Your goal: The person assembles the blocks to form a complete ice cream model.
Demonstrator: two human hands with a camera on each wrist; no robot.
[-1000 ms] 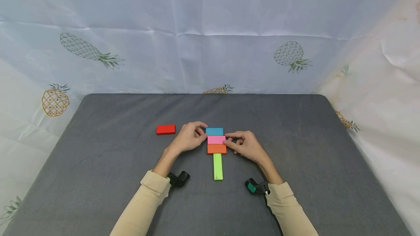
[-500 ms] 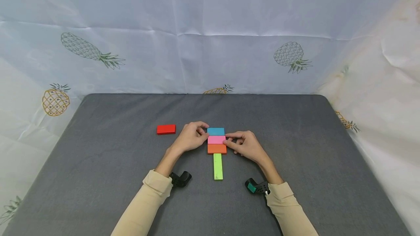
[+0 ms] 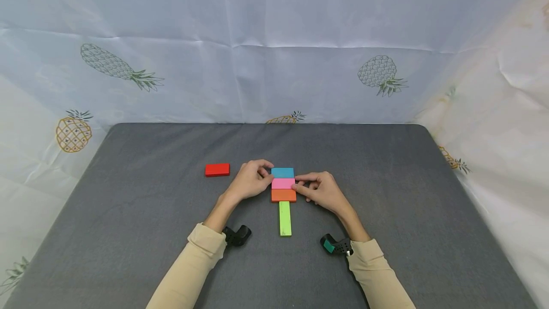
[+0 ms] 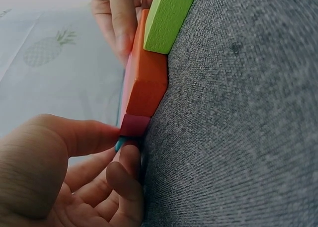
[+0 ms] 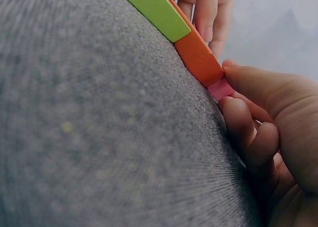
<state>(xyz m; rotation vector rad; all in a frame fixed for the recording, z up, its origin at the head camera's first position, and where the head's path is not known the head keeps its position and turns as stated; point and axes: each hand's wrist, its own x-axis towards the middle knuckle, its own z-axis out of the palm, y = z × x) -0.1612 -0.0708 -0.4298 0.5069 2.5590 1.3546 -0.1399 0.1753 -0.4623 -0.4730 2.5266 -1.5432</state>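
Observation:
Three wooden blocks lie flat against one another in the head view: a blue block at the far side, a pink block in the middle and an orange block nearest. A lime-green block extends from the orange one towards the person, like a stem. The left hand touches the left ends of the blue and pink blocks with thumb and fingertips. At the right ends, the right hand has its index fingertip beside the blue block and its thumb against the pink block.
A red block lies apart, left of the left hand, on the grey cloth-covered table. Behind the table hangs a pale curtain with pineapple prints. Black wrist cameras sit just above the cloth.
The blue block has slid slightly right, nearly in line with the pink one, and the left hand has shifted right along with it. The right hand has stayed in place.

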